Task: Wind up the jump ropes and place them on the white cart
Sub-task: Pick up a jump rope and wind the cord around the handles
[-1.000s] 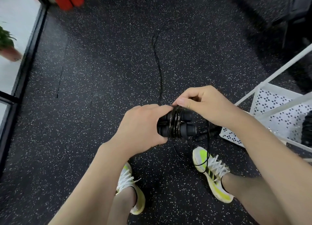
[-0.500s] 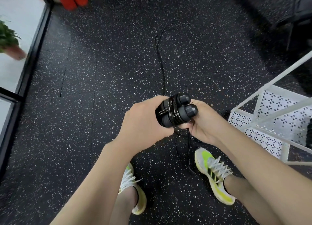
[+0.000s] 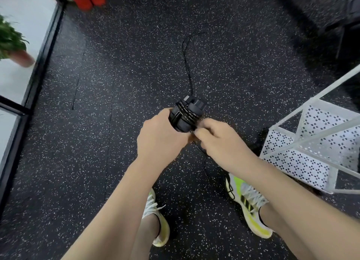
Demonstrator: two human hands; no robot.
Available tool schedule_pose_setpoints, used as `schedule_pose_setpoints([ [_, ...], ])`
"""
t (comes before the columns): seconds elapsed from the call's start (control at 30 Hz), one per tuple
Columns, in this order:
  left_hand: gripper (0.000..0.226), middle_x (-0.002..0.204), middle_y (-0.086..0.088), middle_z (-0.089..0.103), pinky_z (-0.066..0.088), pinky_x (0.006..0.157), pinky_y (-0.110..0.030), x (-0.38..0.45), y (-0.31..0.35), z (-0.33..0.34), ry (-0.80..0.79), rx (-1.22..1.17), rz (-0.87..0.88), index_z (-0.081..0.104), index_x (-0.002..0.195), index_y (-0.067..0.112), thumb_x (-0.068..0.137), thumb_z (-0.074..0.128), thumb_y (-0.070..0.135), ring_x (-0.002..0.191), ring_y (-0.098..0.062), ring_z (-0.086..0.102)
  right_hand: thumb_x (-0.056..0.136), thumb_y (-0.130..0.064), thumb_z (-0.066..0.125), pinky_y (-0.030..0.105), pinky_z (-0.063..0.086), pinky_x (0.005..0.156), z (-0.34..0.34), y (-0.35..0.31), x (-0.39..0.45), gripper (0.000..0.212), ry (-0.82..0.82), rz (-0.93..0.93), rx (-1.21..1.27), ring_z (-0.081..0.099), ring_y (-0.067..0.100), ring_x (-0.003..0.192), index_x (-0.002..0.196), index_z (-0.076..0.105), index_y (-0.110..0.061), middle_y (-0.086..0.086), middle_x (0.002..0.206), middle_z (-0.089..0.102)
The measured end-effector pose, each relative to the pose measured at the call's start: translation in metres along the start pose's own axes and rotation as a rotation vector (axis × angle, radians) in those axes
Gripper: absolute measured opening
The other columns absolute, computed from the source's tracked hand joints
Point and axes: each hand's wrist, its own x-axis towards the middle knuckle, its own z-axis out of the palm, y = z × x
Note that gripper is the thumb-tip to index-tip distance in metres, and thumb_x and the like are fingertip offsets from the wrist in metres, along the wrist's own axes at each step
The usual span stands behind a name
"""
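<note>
A potted plant (image 3: 11,45) stands at the far left beyond a dark floor rail. On the speckled floor (image 3: 116,84), the person's left hand (image 3: 159,138) wraps its grip around the two black handles (image 3: 187,115), held side by side above the feet with cord coiled round them. Just to their right, the right hand (image 3: 218,142) pinches the loose cord (image 3: 187,64), its grip closed on it; the rest trails away across the floor. The white cart (image 3: 311,142) stands at the right edge.
</note>
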Motion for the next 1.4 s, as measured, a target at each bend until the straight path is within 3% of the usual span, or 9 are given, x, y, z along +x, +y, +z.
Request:
schedule_pose_setpoints([
  [0.17, 0.044, 0.099, 0.003, 0.060, 0.040, 0.073, -0.034, -0.005, 0.002, 0.012, 0.021, 0.201, -0.020, 0.052, 0.127, 0.027, 0.087, 0.068, 0.038, 0.087, -0.025, 0.055, 0.094, -0.054, 0.061, 0.012, 0.035, 0.050, 0.003, -0.008, -0.007, 0.032, 0.063, -0.018, -0.106, 0.052, -0.006, 0.052, 0.076, 0.063, -0.027, -0.016, 0.057, 0.057],
  [0.37, 0.088, 0.140, -0.004, 0.052, 0.047, 0.098, -0.042, -0.011, 0.002, 0.025, 0.001, 0.122, 0.153, 0.018, 0.158, 0.020, 0.088, 0.071, 0.022, 0.124, -0.028, 0.053, 0.094, -0.049, 0.064, 0.014, 0.035, 0.046, -0.009, -0.004, 0.000, 0.034, 0.215, 0.042, -0.098, 0.053, -0.004, 0.051, 0.074, 0.064, -0.022, -0.009, 0.060, 0.061],
  [0.53, 0.055, 0.102, 0.006, 0.056, 0.042, 0.071, -0.034, -0.006, -0.002, 0.021, 0.076, -0.004, 0.199, 0.043, 0.124, 0.029, 0.081, 0.075, 0.018, 0.090, -0.021, 0.055, 0.093, -0.053, 0.063, 0.021, 0.036, 0.046, -0.012, -0.002, 0.002, 0.045, 0.223, 0.033, -0.129, 0.051, 0.008, 0.048, 0.068, 0.064, -0.016, -0.006, 0.056, 0.060],
  [0.67, 0.053, 0.094, 0.008, 0.054, 0.041, 0.071, -0.034, 0.000, -0.007, 0.012, 0.170, 0.073, 0.199, 0.056, 0.125, 0.035, 0.077, 0.078, 0.026, 0.084, -0.022, 0.053, 0.096, -0.044, 0.060, 0.027, 0.036, 0.050, -0.015, -0.006, 0.001, 0.040, 0.119, -0.060, -0.360, 0.047, 0.013, 0.049, 0.069, 0.057, -0.015, -0.005, 0.055, 0.054],
  [0.87, 0.036, 0.078, 0.007, 0.046, 0.035, 0.060, -0.032, 0.004, -0.017, 0.014, 0.140, 0.190, 0.177, 0.058, 0.113, 0.032, 0.082, 0.076, 0.028, 0.068, -0.017, 0.047, 0.098, -0.030, 0.057, 0.039, 0.057, 0.057, -0.022, -0.013, -0.010, 0.018, -0.174, -0.103, -0.538, 0.066, 0.014, 0.053, 0.092, 0.061, -0.013, 0.000, 0.073, 0.068],
  [1.0, 0.044, 0.082, 0.005, 0.048, 0.041, 0.058, -0.031, 0.006, -0.020, 0.015, 0.045, 0.234, 0.232, 0.057, 0.119, 0.034, 0.080, 0.075, 0.021, 0.072, -0.022, 0.053, 0.100, -0.028, 0.055, 0.033, 0.051, 0.056, -0.034, -0.014, -0.007, 0.016, -0.120, -0.179, -0.617, 0.055, 0.009, 0.052, 0.107, 0.067, -0.020, -0.002, 0.090, 0.070],
  [1.1, 0.050, 0.087, 0.005, 0.051, 0.048, 0.064, -0.034, 0.007, -0.018, 0.015, -0.036, 0.290, 0.308, 0.054, 0.123, 0.038, 0.080, 0.078, 0.030, 0.080, -0.025, 0.057, 0.098, -0.029, 0.063, 0.021, 0.045, 0.053, -0.043, -0.013, -0.004, 0.010, -0.083, -0.222, -0.522, 0.055, 0.002, 0.051, 0.104, 0.071, -0.028, -0.013, 0.080, 0.070],
  [1.23, 0.065, 0.102, 0.008, 0.058, 0.050, 0.087, -0.040, 0.005, -0.016, 0.016, -0.164, 0.389, 0.458, 0.050, 0.142, 0.040, 0.083, 0.076, 0.031, 0.099, -0.021, 0.058, 0.083, -0.034, 0.081, 0.032, 0.056, 0.076, -0.053, -0.010, 0.001, 0.009, -0.042, -0.223, -0.420, 0.067, 0.001, 0.075, 0.088, 0.073, -0.034, -0.018, 0.077, 0.071],
  [1.4, 0.071, 0.107, 0.009, 0.065, 0.052, 0.089, -0.051, 0.001, -0.020, 0.021, -0.186, 0.278, 0.601, 0.052, 0.140, 0.040, 0.078, 0.080, 0.025, 0.103, -0.022, 0.060, 0.065, -0.035, 0.092, 0.010, 0.041, 0.055, -0.075, -0.011, 0.005, 0.022, 0.036, -0.137, -0.322, 0.058, -0.005, 0.063, 0.074, 0.073, -0.031, -0.021, 0.072, 0.069],
])
